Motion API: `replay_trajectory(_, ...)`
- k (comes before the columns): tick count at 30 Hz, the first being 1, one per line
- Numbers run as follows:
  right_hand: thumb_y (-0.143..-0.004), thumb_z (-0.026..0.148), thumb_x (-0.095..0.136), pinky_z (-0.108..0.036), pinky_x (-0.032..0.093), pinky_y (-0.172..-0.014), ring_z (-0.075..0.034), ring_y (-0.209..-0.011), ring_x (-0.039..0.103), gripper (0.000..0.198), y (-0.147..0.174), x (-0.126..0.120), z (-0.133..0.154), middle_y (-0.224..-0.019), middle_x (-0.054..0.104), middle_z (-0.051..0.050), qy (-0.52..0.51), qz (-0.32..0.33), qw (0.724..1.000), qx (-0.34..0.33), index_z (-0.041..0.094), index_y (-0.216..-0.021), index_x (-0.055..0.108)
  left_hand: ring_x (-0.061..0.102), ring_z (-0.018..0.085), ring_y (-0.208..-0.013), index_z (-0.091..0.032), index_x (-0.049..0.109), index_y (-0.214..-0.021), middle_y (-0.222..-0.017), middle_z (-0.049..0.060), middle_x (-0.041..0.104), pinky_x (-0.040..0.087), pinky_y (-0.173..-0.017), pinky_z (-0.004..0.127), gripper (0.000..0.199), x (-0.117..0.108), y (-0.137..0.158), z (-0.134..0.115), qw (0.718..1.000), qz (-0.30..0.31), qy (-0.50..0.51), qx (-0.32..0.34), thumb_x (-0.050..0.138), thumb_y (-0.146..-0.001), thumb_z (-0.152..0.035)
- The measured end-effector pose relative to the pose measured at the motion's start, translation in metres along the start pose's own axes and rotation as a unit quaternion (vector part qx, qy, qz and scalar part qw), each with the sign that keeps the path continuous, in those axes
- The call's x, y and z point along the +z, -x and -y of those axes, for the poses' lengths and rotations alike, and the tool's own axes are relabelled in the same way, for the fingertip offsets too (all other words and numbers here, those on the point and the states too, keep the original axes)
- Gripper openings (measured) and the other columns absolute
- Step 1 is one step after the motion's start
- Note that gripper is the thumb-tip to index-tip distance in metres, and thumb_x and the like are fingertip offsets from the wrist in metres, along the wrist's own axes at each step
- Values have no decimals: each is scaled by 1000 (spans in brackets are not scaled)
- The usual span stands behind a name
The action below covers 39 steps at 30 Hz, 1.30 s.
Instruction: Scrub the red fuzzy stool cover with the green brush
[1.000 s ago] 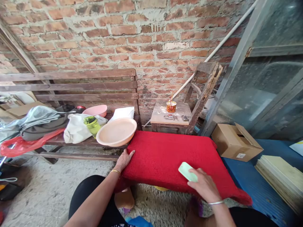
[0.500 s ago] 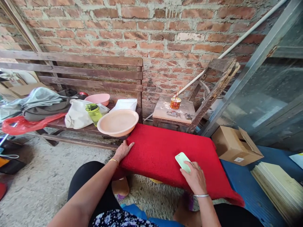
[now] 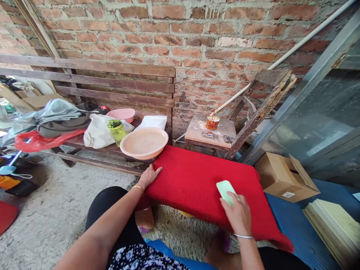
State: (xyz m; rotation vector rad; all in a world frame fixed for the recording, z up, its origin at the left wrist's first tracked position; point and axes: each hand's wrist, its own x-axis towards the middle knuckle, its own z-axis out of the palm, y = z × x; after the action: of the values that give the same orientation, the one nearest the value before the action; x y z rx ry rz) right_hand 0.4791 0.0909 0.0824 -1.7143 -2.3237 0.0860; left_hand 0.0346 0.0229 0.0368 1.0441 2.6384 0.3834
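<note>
LH (image 3: 149, 176) at cloth (image 3: 191, 176) edge, RH (image 3: 239, 213) w/ grn block (image 3: 225, 191), open btwn

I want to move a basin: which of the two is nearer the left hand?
The peach basin, just beyond the left hand; the pink basin sits farther back on the bench.
</note>
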Motion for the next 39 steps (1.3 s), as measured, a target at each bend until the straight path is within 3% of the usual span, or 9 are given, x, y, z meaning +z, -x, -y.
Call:
replay_trajectory(3, -90, 43, 56, -37, 45, -84, -25, -99, 61, 35, 1, 12, 42, -106, 62, -8, -32, 20, 995, -91, 27, -119, 67, 62, 32, -120, -12, 44, -135, -129, 23, 63, 45, -98, 39, 67, -3, 2, -2, 1000, 18, 5, 8, 39, -93, -64)
replay_trajectory(5, -90, 41, 55, -37, 45, -84, -25, -99, 62, 35, 0, 15, 42, -106, 63, -8, -33, 35, 995, -92, 28, -120, 66, 61, 32, -120, -12, 43, -136, -129, 24, 62, 45, -99, 39, 67, -3, 2, -2, 1000, 19, 5, 7, 39, -93, -63)
replay_trajectory(14, -91, 63, 37, -40, 48, -75, -30, -89, 63, 60, -15, -9, -78, -92, 63, -13, 63, 30, 982, 176, 24, -129, 62, 61, 33, -121, -11, 43, -135, -129, 24, 62, 44, -99, 40, 67, -1, 2, -2, 999, 27, 16, 0, 41, -93, -63)
replay_trajectory(17, -90, 57, 41, -39, 48, -77, -30, -93, 61, 58, -17, -4, -56, -94, 62, -13, 39, -1, 987, 153, 21, -129, 62, 62, 34, -118, -11, 42, -135, -127, 24, 63, 45, -98, 42, 68, -4, 4, -3, 999, 32, 12, -2, 41, -93, -63)
replay_trajectory(22, -84, 38, 55, -35, 47, -87, -25, -99, 60, 44, -17, 16, 21, -103, 60, -10, -66, 9, 998, 9, 21, -124, 65, 60, 33, -121, -11, 42, -137, -131, 24, 61, 45, -99, 41, 66, -8, 6, -5, 1000, 26, 4, 3, 39, -94, -62)
replay_trajectory(25, -84, 37, 59, -32, 47, -87, -22, -97, 61, 39, -19, 23, 36, -104, 60, -6, -83, 18, 996, -12, 26, -121, 67, 61, 33, -120, -11, 44, -134, -129, 24, 62, 45, -98, 41, 65, -9, 7, -6, 1000, 24, 2, 4, 40, -94, -62)
replay_trajectory(30, -86, 44, 52, -34, 50, -83, -23, -92, 63, 43, -19, 13, -9, -98, 61, -7, -69, 22, 996, 44, 23, -122, 66, 63, 34, -117, -12, 45, -134, -128, 24, 63, 47, -96, 42, 67, -7, 7, -6, 1000, 17, 7, -1, 40, -93, -64)
replay_trajectory(35, -88, 63, 36, -44, 52, -73, -32, -86, 64, 64, -17, -8, -65, -91, 62, -14, 21, 7, 983, 181, 21, -128, 64, 63, 33, -118, -11, 45, -133, -127, 23, 63, 45, -97, 40, 68, -4, 7, -7, 1000, 16, 15, -2, 39, -93, -65)
replay_trajectory(39, -90, 62, 28, -48, 49, -71, -37, -86, 63, 71, -19, -6, -54, -92, 61, -21, 50, -20, 987, 154, 13, -127, 64, 63, 31, -117, -13, 47, -132, -127, 20, 64, 45, -96, 36, 66, -2, 7, -7, 1000, 4, 18, -7, 42, -92, -66)
